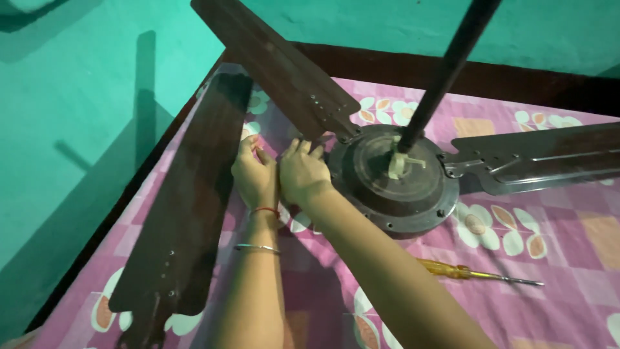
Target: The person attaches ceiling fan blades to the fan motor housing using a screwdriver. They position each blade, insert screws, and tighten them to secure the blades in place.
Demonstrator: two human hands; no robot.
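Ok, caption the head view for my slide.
Both hands, left and right, work beside a ceiling fan motor; a detached blade lies nearby.

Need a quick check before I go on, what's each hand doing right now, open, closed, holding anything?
Left hand: fingers curled beside the fan blade; grip cannot be told.
Right hand: fingers curled at the blade's bracket; holding anything cannot be told.

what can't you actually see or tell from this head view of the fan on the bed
- Fingertips of the left hand and right hand: curled under, so any small part between them is hidden.
- Blade bracket fasteners: too small.
- Downrod top and right blade end: cut off by the frame edges.
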